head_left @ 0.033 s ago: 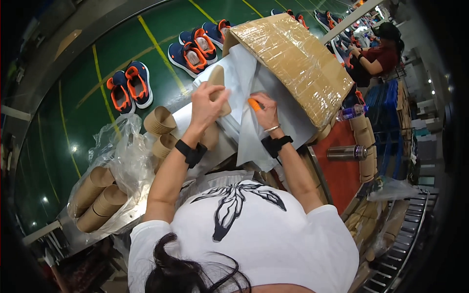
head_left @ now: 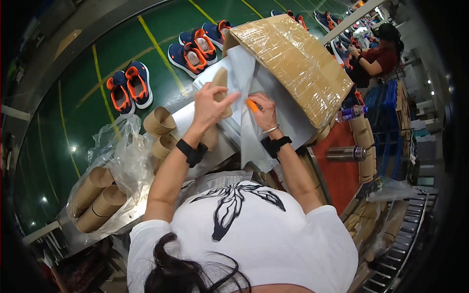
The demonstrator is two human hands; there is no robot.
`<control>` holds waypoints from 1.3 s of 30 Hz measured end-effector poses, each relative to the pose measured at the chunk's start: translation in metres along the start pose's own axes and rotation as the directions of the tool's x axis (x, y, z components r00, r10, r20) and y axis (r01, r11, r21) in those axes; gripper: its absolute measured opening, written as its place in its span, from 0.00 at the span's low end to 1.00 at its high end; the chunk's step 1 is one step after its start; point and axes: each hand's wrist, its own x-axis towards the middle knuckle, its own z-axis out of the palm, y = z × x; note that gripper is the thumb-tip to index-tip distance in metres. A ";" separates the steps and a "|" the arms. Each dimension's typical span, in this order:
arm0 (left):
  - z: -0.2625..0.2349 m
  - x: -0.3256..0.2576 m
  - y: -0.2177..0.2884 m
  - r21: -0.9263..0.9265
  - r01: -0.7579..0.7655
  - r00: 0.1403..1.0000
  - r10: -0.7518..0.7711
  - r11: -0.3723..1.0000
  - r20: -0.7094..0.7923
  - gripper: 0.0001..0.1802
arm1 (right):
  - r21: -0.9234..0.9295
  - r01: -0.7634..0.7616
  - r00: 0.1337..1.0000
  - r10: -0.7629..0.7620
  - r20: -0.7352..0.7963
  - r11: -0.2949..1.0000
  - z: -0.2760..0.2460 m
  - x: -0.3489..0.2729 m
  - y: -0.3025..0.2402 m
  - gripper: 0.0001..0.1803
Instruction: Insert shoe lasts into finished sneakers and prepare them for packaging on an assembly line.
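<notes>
My left hand (head_left: 211, 106) grips a tan cardboard insert (head_left: 221, 78) that stands up over a stack of grey-white paper sheets (head_left: 244, 139). My right hand (head_left: 265, 113) pinches a small orange tool (head_left: 251, 105) against the same sheets, just right of the insert. Both wrists wear black bands. A big cardboard box wrapped in clear film (head_left: 293, 61) lies tilted right behind the hands, its open side toward them.
Blue and orange shoes (head_left: 129, 87) lie in pairs on the green surface beyond, more of them (head_left: 194, 48) farther back. Stacked brown paper cones (head_left: 159, 122) stand at left, others in a clear plastic bag (head_left: 100, 193). A metal flask (head_left: 344, 154) lies at right. Another person (head_left: 381, 53) works at the far right.
</notes>
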 end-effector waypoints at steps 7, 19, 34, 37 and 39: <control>0.006 0.000 -0.017 0.128 0.056 0.985 -0.076 0.990 0.157 0.12 | 0.002 -0.040 0.999 0.040 0.037 0.999 0.008 0.001 -0.014 0.09; -0.045 -0.014 -0.026 -0.034 0.255 0.961 -0.257 0.966 -0.097 0.10 | 0.728 -0.457 0.798 0.598 0.081 0.511 0.013 -0.027 0.063 0.11; 0.025 -0.024 -0.038 -0.506 0.038 0.932 0.152 0.862 0.329 0.21 | -0.055 0.345 0.928 -0.331 0.169 0.937 -0.009 0.075 -0.087 0.45; -0.008 -0.006 -0.012 -0.279 -0.016 0.671 0.218 0.960 0.709 0.22 | 0.002 0.333 0.823 -0.292 0.487 0.943 -0.048 0.101 -0.108 0.48; -0.003 -0.005 0.010 -0.264 -0.490 0.243 0.421 0.831 0.874 0.28 | -0.208 0.458 0.847 -0.353 0.399 0.864 -0.082 0.119 -0.121 0.48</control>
